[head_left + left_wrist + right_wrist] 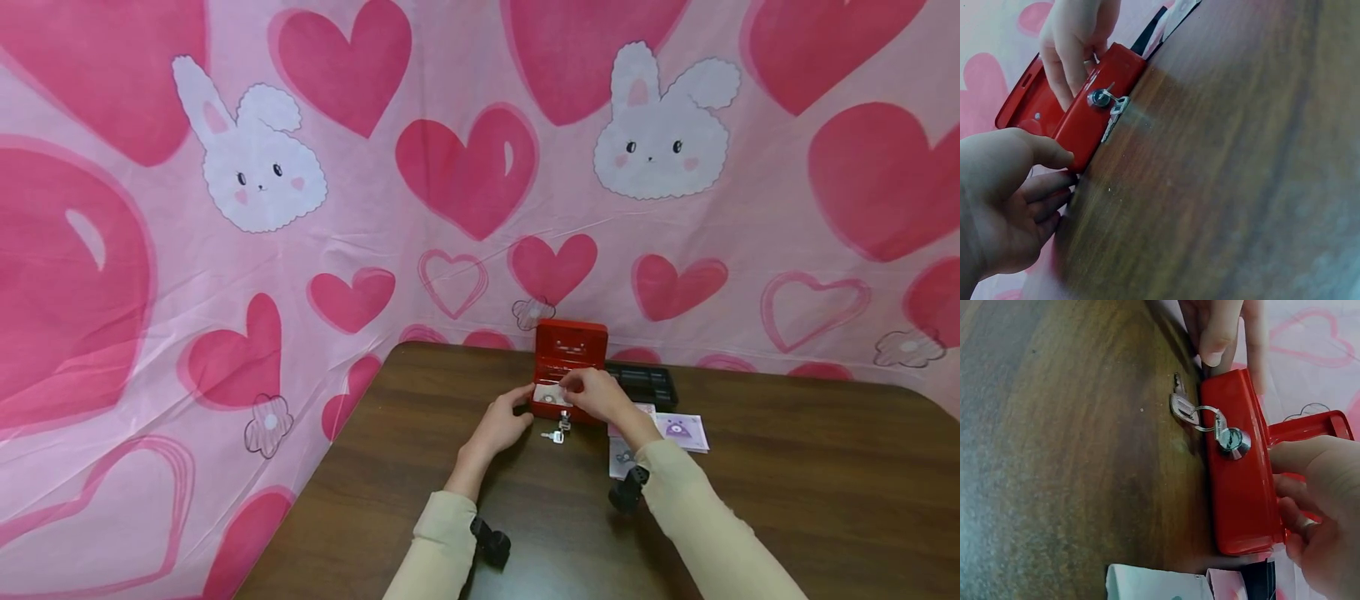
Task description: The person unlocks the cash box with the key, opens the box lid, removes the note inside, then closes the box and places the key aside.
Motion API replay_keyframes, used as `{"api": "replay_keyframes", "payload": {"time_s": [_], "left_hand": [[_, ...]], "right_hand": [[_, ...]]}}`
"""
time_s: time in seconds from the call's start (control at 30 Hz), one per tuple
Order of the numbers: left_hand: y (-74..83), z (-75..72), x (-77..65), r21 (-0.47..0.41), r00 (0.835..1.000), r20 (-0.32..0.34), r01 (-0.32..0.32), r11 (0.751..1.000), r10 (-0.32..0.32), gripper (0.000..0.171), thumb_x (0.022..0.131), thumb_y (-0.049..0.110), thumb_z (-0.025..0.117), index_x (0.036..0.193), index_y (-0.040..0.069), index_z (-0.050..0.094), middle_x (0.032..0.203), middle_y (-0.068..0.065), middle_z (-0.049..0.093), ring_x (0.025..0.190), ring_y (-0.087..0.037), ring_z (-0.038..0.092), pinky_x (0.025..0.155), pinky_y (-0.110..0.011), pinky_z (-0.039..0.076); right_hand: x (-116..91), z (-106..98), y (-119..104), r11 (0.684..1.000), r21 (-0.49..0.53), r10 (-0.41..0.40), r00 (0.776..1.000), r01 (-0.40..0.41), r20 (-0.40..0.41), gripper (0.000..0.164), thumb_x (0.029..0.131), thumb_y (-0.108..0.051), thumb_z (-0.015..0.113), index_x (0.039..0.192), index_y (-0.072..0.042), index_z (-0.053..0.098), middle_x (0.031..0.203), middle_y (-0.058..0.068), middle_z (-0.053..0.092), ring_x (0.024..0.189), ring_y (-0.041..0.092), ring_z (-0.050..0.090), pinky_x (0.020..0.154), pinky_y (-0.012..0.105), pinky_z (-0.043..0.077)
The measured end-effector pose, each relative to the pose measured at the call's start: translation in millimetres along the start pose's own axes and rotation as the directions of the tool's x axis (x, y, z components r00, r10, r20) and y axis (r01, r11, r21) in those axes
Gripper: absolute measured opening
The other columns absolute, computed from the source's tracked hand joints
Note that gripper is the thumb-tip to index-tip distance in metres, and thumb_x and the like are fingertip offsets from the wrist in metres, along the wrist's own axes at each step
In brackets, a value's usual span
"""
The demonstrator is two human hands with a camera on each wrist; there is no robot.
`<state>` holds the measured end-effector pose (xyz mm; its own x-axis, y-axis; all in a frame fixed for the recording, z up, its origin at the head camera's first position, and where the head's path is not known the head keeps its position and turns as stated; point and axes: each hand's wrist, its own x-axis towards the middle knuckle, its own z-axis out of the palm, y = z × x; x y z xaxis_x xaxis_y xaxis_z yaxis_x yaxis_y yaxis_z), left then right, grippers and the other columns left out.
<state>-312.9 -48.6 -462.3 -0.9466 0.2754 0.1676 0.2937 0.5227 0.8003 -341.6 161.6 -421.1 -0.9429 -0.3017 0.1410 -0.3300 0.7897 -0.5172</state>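
Observation:
A small red metal cash box stands with its lid raised at the back. A pale printed paper lies inside. My left hand rests against the box's left side, its thumb touching the front corner and its other fingers, fairly straight, beside the wall. Over the box's right half, my right hand reaches in with bent fingers, the tips beside the paper. The box wall hides those fingertips in both wrist views, so their hold is unclear. In the front lock sits one key, with another key hanging on its ring.
A black compartment tray lies right of the box. Several printed papers with cartoon figures lie in front of it, partly under the right forearm. The brown wooden table meets a pink heart-and-rabbit cloth behind.

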Motion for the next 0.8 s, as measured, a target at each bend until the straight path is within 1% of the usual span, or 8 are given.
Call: {"api": "replay_keyframes", "payload": {"time_s": [0.07, 0.2, 0.43, 0.63, 0.8], "left_hand": [[-0.2, -0.3, -0.1, 0.000, 1.000, -0.002, 0.000, 1.000, 0.000, 0.053, 0.094, 0.009, 0.060, 0.146, 0.012, 0.051, 0.137, -0.013, 0.062, 0.133, -0.026, 0.053, 0.112, -0.049, 0.040], [-0.7, -0.1, 0.0, 0.004, 1.000, -0.002, 0.012, 1.000, -0.012, 0.053, 0.094, 0.010, 0.060, 0.146, 0.014, 0.051, 0.137, -0.013, 0.062, 0.132, -0.025, 0.053, 0.111, -0.050, 0.040], [-0.5, 0.9, 0.2, 0.002, 1.000, -0.007, 0.001, 1.000, -0.001, 0.054, 0.093, 0.010, 0.060, 0.146, 0.017, 0.052, 0.136, -0.012, 0.063, 0.132, -0.024, 0.053, 0.111, -0.049, 0.041], [0.6, -0.2, 0.0, -0.010, 1.000, -0.007, 0.012, 1.000, -0.012, 0.053, 0.094, 0.010, 0.061, 0.146, 0.016, 0.052, 0.137, -0.014, 0.062, 0.132, -0.027, 0.054, 0.110, -0.051, 0.041], [0.9, -0.1, 0.3, -0.014, 1.000, -0.008, 0.020, 1.000, -0.020, 0.054, 0.094, 0.009, 0.061, 0.146, 0.015, 0.051, 0.137, -0.014, 0.062, 0.133, -0.027, 0.053, 0.111, -0.051, 0.040]], "right_hand": [[-0.3, 0.3, -1.0, 1.000, 0.009, -0.005, 1.000, 0.005, -0.020, 0.028, 0.090, -0.016, 0.069, 0.115, -0.004, 0.072, 0.108, 0.014, 0.073, 0.099, 0.030, 0.065, 0.096, 0.053, 0.051], [-0.7, 1.5, -1.0, 0.999, 0.027, -0.030, 0.995, 0.033, -0.093, 0.028, 0.090, -0.012, 0.069, 0.116, -0.003, 0.071, 0.109, 0.016, 0.073, 0.097, 0.029, 0.066, 0.095, 0.050, 0.053], [-0.1, 4.0, -1.0, 0.996, 0.086, -0.019, 0.978, 0.038, -0.208, 0.024, 0.089, -0.008, 0.071, 0.113, -0.002, 0.071, 0.108, 0.018, 0.072, 0.093, 0.030, 0.068, 0.091, 0.048, 0.056], [1.1, 3.3, -2.0, 0.994, 0.091, -0.027, 0.966, 0.052, -0.255, 0.023, 0.089, -0.008, 0.071, 0.112, -0.003, 0.072, 0.109, 0.018, 0.072, 0.092, 0.029, 0.068, 0.088, 0.047, 0.057], [-3.2, -1.2, -3.8, 0.991, 0.128, -0.010, 0.955, 0.049, -0.296, 0.023, 0.090, -0.009, 0.070, 0.113, -0.004, 0.072, 0.108, 0.017, 0.071, 0.092, 0.029, 0.067, 0.084, 0.045, 0.059]]}}
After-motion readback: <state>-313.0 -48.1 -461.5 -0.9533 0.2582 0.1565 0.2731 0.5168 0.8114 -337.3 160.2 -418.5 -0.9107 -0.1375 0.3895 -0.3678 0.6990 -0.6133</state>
